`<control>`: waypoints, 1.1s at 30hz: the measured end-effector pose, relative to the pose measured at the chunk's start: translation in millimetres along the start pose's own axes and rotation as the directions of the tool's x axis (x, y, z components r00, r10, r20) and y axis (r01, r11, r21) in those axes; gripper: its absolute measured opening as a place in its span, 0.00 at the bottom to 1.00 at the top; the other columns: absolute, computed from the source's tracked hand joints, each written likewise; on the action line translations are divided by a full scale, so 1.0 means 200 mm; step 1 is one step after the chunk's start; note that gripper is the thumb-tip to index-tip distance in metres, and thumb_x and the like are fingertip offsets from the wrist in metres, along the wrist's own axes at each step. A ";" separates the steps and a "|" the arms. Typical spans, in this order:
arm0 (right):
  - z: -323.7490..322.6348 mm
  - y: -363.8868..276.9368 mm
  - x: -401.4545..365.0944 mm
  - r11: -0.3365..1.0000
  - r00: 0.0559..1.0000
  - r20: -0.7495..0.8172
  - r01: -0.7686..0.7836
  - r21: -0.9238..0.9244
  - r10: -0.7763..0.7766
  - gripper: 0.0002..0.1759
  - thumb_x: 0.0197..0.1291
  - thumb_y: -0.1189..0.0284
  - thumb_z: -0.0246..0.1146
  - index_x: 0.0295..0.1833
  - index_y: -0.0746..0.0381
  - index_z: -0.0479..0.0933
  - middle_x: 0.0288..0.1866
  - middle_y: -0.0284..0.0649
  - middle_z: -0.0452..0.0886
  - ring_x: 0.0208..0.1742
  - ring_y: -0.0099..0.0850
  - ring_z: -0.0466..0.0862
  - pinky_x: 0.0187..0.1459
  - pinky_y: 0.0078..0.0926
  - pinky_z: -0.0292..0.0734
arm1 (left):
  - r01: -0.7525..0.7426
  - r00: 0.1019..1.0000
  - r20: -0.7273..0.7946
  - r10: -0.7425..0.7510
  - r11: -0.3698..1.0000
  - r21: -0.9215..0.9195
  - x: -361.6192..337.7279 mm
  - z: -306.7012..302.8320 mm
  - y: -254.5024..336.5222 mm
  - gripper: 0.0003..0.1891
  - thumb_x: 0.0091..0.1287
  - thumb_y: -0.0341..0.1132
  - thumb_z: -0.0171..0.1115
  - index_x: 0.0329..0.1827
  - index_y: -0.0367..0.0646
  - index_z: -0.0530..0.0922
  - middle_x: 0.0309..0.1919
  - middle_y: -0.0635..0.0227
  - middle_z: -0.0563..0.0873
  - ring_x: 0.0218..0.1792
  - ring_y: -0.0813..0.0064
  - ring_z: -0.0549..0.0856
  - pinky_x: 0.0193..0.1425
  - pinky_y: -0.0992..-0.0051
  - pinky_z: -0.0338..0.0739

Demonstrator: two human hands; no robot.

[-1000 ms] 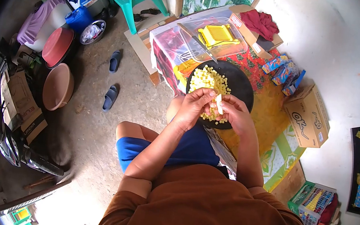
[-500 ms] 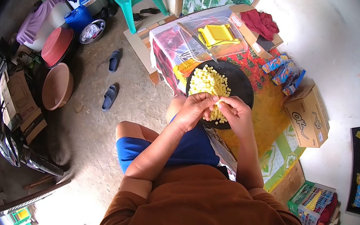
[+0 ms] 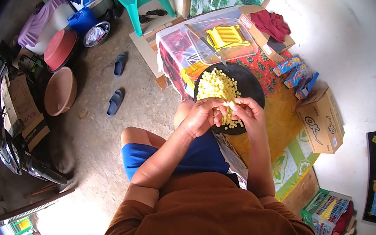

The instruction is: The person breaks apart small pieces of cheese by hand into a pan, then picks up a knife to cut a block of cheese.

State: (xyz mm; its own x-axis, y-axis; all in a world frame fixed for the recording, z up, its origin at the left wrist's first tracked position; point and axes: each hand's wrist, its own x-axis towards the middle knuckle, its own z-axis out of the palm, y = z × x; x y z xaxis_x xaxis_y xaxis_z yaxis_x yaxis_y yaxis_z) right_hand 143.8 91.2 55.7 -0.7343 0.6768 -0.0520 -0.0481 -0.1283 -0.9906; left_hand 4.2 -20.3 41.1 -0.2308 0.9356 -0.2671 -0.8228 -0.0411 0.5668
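Observation:
My left hand (image 3: 202,116) and my right hand (image 3: 250,117) meet fingertip to fingertip over the near part of a round black tray (image 3: 255,86). Between their pinched fingers is a small pale yellow piece (image 3: 230,104), too small to name, which both hands seem to grip. Many small yellow-white cubes (image 3: 218,84) are heaped on the tray's left side, with more scattered below my fingers. A knife (image 3: 215,52) lies just beyond the tray, its tip near the rim. Behind it a yellow slotted plastic slicer (image 3: 227,37) sits on a clear plastic lid or container (image 3: 247,49).
The tray stands on a low table with a patterned cover (image 3: 288,116). Along its right side are blue packets (image 3: 297,77) and a cardboard box (image 3: 323,121); another box with red cloth (image 3: 271,26) stands at the back. Slippers (image 3: 114,102) and basins (image 3: 61,91) lie on the left floor.
My right hand's fingers have shifted slightly up and opened a little from the left's, so the pale piece between them shows more clearly. The tray and cubes look unchanged.

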 end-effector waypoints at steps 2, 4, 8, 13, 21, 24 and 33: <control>-0.03 0.02 0.00 1.000 1.000 -0.002 -0.011 0.006 0.011 0.11 0.62 0.76 0.64 0.50 0.66 0.78 0.37 0.33 0.81 0.34 0.16 0.78 0.36 0.17 0.76 | 0.030 0.999 -0.020 -0.031 0.998 -0.048 0.01 0.01 0.00 0.10 0.67 0.36 0.59 0.43 0.39 0.78 0.26 0.68 0.81 0.21 0.77 0.78 0.24 0.77 0.74; -0.04 0.01 0.00 0.999 0.999 0.003 -0.032 0.029 0.032 0.11 0.62 0.76 0.64 0.49 0.67 0.78 0.37 0.33 0.81 0.34 0.17 0.78 0.35 0.17 0.76 | 0.049 0.999 -0.021 -0.050 0.998 -0.046 0.00 0.02 0.00 0.10 0.67 0.36 0.59 0.43 0.39 0.79 0.25 0.69 0.81 0.21 0.77 0.78 0.25 0.78 0.74; -0.07 0.03 0.01 0.993 0.995 -0.038 -0.084 0.079 0.087 0.12 0.61 0.75 0.64 0.49 0.66 0.78 0.37 0.34 0.81 0.35 0.18 0.79 0.35 0.18 0.77 | 0.065 0.997 -0.031 -0.066 0.997 -0.035 0.01 0.02 -0.02 0.09 0.66 0.35 0.61 0.44 0.39 0.79 0.24 0.71 0.80 0.19 0.79 0.76 0.25 0.79 0.74; -0.16 0.15 0.09 0.960 0.952 -0.218 -0.164 0.226 0.214 0.11 0.60 0.75 0.65 0.48 0.64 0.78 0.39 0.33 0.80 0.37 0.21 0.81 0.37 0.20 0.80 | -0.146 0.979 -0.034 0.200 0.812 0.565 0.20 -0.09 -0.17 0.10 0.67 0.36 0.62 0.37 0.36 0.81 0.24 0.71 0.81 0.22 0.79 0.78 0.25 0.76 0.70; -0.35 0.43 0.18 0.937 0.940 -0.211 -0.202 0.284 0.267 0.12 0.59 0.77 0.64 0.48 0.65 0.77 0.40 0.34 0.80 0.38 0.23 0.82 0.39 0.23 0.82 | 0.038 0.962 -0.026 0.272 -0.038 0.999 0.49 -0.16 -0.17 0.14 0.57 0.41 0.64 0.45 0.51 0.84 0.35 0.54 0.87 0.41 0.56 0.86 0.48 0.62 0.79; -0.32 0.41 0.19 0.934 0.944 -0.200 -0.198 0.296 0.263 0.12 0.59 0.77 0.65 0.48 0.65 0.77 0.39 0.34 0.80 0.38 0.23 0.82 0.40 0.22 0.82 | 0.075 0.965 -0.059 0.254 -0.054 0.996 0.54 -0.17 -0.17 0.14 0.57 0.39 0.62 0.46 0.52 0.85 0.38 0.54 0.87 0.43 0.56 0.86 0.50 0.62 0.79; -0.25 0.32 0.21 0.927 0.966 -0.109 -0.189 0.324 0.235 0.10 0.59 0.75 0.66 0.46 0.63 0.78 0.36 0.32 0.80 0.38 0.21 0.81 0.40 0.20 0.81 | -0.193 0.967 0.082 0.241 0.485 0.853 0.51 -0.14 -0.18 0.18 0.65 0.43 0.64 0.42 0.33 0.83 0.29 0.63 0.86 0.28 0.75 0.81 0.34 0.73 0.76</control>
State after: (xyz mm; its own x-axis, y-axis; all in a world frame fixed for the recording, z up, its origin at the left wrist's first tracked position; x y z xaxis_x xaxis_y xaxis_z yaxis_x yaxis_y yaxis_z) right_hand 143.7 148.7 -17.2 -0.6469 0.7024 -0.2971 -0.1250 -0.4819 -0.8672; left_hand -5.1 66.8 -28.8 -0.3788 0.9236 -0.0583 0.0883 0.0988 0.9912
